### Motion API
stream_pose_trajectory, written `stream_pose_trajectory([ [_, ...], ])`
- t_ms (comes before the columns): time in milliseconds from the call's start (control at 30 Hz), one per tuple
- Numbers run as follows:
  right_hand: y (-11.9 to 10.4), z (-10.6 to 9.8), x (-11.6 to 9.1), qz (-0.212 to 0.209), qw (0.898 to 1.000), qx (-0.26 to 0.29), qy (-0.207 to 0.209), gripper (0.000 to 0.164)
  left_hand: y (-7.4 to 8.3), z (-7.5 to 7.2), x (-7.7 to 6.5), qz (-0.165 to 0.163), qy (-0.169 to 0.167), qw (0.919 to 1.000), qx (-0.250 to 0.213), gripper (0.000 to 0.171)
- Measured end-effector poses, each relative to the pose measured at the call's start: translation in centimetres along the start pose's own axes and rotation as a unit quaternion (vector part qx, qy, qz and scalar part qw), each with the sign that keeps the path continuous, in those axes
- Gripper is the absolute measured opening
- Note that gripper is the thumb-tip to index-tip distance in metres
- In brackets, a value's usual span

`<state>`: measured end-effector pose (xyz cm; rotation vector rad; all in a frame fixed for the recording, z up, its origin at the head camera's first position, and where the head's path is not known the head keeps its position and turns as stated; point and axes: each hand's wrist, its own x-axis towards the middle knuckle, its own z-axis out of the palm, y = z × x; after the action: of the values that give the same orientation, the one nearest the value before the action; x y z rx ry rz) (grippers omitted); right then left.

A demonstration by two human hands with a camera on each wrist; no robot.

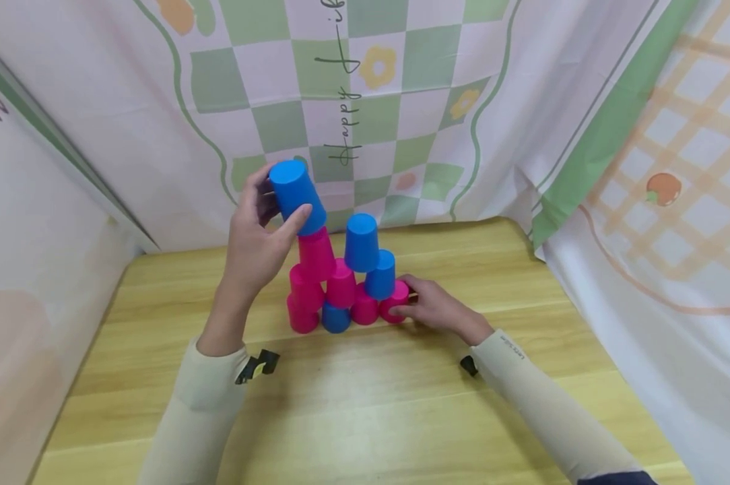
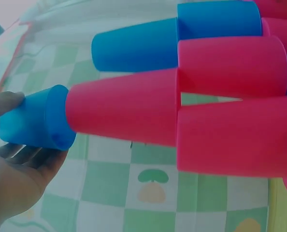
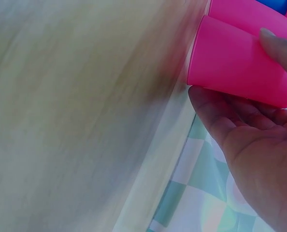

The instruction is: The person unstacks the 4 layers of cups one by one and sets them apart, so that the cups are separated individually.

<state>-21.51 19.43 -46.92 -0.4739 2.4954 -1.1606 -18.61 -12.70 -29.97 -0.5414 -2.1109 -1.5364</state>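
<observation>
On the table (image 1: 353,404) we see 4 bottom cups (image 1: 336,319) under 3 middle cups (image 1: 341,284) under 2 upper cups (image 1: 361,242). Above the left one is another cup (image 1: 296,194); behind, a curtain (image 1: 425,101).

Left hand (image 1: 257,242) up high, well above the right: thumb (image 1: 295,221) on the near side, fingers (image 2: 49,166) bent round opposite it in a cupping hold! The left forearm (image 1: 198,404) stands steep beneath, its pale sleeve ending at the wrist. And down low, the right hand (image 1: 434,304) — thumb (image 3: 281,50) and fingers set apart in a pinching grip — with the right forearm (image 1: 553,404) slanting in from the lower right.
</observation>
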Motion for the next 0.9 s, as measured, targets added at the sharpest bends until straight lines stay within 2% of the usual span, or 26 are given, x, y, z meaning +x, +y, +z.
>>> stream_pose_trajectory([
  [200, 0.1, -0.2, 0.0, -0.004, 1.000, -0.003, 0.003, 0.058, -0.6, -1.3, 0.0, -0.002, 0.030, 0.9995, 0.012, 0.072],
  [533, 0.1, -0.3, -0.2, -0.004, 1.000, -0.002, 0.002, 0.056, -2.3, -3.5, -1.1, -0.045, 0.081, 0.9955, 0.021, 0.069],
  [667, 0.1, -0.2, -0.3, -0.009, 1.000, -0.001, -0.002, 0.058, -3.4, -4.4, -1.9, -0.075, 0.106, 0.9908, 0.036, 0.069],
  [900, 0.1, -0.1, -0.2, -0.017, 1.000, -0.007, -0.001, 0.057, -6.2, -6.1, -3.5, -0.144, 0.156, 0.9759, 0.050, 0.069],
])
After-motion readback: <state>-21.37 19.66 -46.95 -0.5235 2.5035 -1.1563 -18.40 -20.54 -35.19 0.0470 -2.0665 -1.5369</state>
